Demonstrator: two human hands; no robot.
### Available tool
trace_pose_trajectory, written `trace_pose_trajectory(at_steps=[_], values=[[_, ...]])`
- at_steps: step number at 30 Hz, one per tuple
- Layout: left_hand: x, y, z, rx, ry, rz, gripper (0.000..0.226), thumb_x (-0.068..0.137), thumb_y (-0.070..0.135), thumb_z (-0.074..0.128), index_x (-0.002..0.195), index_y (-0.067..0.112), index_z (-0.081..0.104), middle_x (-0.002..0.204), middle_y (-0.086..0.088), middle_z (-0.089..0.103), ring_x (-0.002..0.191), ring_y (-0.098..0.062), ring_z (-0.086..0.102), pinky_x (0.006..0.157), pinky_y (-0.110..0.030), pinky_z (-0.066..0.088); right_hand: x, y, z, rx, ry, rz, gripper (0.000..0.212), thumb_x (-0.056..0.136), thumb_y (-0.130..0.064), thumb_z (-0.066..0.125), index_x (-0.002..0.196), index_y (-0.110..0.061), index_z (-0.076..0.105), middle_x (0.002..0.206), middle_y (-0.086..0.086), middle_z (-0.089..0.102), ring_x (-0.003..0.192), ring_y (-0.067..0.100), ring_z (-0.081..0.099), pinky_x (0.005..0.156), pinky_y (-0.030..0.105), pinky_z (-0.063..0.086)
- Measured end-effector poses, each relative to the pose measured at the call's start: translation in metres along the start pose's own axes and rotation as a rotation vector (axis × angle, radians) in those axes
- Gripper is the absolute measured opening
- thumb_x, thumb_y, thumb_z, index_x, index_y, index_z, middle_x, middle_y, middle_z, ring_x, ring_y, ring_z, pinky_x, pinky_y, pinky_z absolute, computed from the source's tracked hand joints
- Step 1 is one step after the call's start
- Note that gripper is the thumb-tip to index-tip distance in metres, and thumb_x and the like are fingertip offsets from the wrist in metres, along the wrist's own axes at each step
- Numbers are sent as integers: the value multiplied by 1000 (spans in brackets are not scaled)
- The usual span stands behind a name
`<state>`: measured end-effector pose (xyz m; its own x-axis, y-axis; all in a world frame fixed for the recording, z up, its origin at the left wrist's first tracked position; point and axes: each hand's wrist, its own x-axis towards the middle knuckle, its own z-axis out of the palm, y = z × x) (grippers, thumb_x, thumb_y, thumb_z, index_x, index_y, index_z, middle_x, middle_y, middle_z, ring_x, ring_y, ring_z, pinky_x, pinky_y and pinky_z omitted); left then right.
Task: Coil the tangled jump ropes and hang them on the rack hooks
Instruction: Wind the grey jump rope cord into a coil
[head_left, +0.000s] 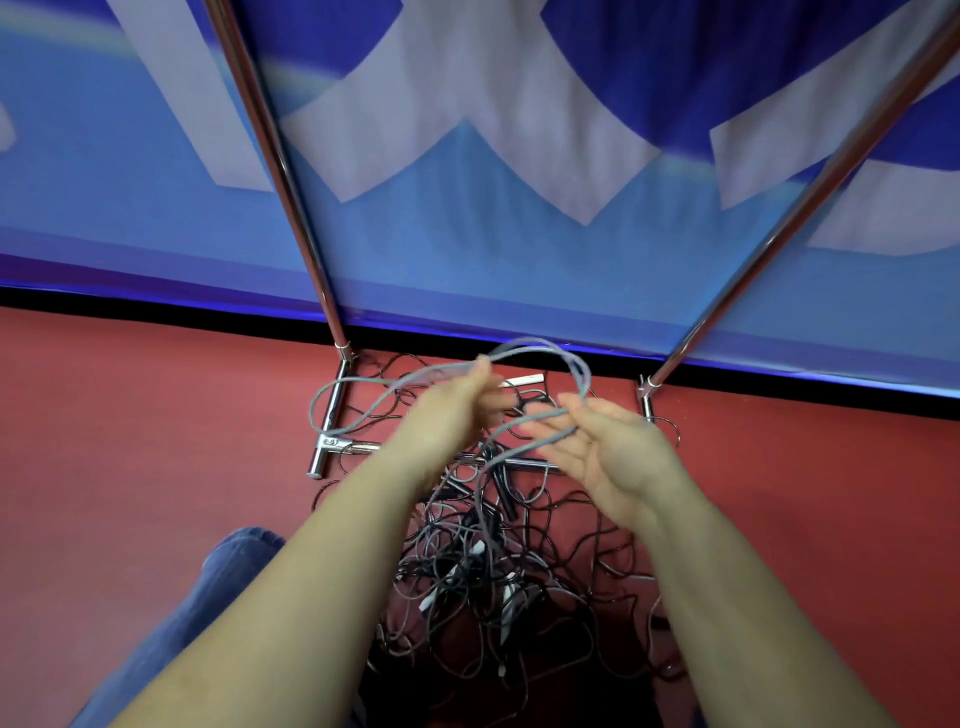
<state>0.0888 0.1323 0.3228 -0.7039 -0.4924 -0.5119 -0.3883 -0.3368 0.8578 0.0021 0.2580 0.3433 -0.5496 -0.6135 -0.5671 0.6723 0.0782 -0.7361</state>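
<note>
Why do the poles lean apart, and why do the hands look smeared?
Head view: the wide-angle lens splays the chrome rack poles outward; the left hand and the grey rope it pinches are motion-blurred; the open right hand is only slightly sharper; a blue glow edges the banner at the floor.

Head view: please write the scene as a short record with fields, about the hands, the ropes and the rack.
left hand: left hand pinches the grey rope, lifted above the pile
right hand: right hand is palm up, fingers nearly straight, the grey rope lying across them
grey rope: loops hang between and beside the two hands; one end runs down into the pile
pile: tangled dark ropes on the red floor
rack: chrome rack stands behind the pile; no hooks in view
hung so far: cannot tell
</note>
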Motion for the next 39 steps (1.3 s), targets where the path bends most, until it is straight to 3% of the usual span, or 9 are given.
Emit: trace_pose_trajectory(at_steps=[4,9,13,17,21,26,31,34,39], values=[[-12,-6,8,335,-298,7,46,101,45,31,95,18,68,92,-4,74,87,-10,64,95,-33,40,3,-9,-9,372,113,35,17,101,-5,35,95,-6,51,67,12,71,58,20,71,50,22,56],[-15,-5,7,411,-378,55,35,100,45,38,94,20,63,89,0,73,82,-20,48,85,-39,37,6,-9,-15,379,170,26,19,101,-9,36,91,-8,51,65,11,71,56,19,70,47,21,53],[-15,-5,9,356,-383,100,28,102,25,42,84,14,60,77,-4,71,75,-21,59,85,-40,45,9,-9,-18,335,168,-31,16,101,-12,39,94,-9,53,73,11,72,62,18,71,51,22,55],[-13,0,7,55,-210,46,31,103,17,36,80,9,54,61,-2,68,58,-13,67,66,-27,56,7,-5,-12,-76,62,-56,17,96,-27,50,105,-13,55,105,12,68,90,19,69,77,32,56],[-10,7,4,-273,-50,-3,30,104,17,32,83,9,52,61,-4,70,57,-13,69,55,-25,58,-7,20,3,-771,-332,55,21,88,-15,64,105,-25,58,113,-1,65,109,10,60,99,27,44],[-8,8,1,-534,15,-64,26,104,17,34,87,10,52,69,-6,73,62,-15,71,58,-25,57,2,43,6,-922,-186,-89,8,88,-18,65,87,-23,58,80,1,61,78,13,56,84,34,48],[-5,12,-4,-704,71,-14,24,104,18,32,91,11,51,71,-6,73,63,-15,72,60,-26,58,8,44,2,-1056,-28,-257,16,94,-26,55,88,-11,58,69,-3,60,66,18,54,69,32,47],[-3,13,-6,-570,61,24,30,104,26,32,97,11,57,77,-3,74,68,-12,71,64,-24,58,9,38,6,-766,-27,-203,13,96,-17,52,87,-12,59,78,1,68,79,23,68,74,31,57],[-2,-10,-6,230,-75,43,45,100,45,38,89,21,74,92,4,74,81,-7,67,89,-29,47,5,8,7,-93,5,-104,18,99,-9,42,89,-7,57,70,7,71,61,14,70,59,23,58]])
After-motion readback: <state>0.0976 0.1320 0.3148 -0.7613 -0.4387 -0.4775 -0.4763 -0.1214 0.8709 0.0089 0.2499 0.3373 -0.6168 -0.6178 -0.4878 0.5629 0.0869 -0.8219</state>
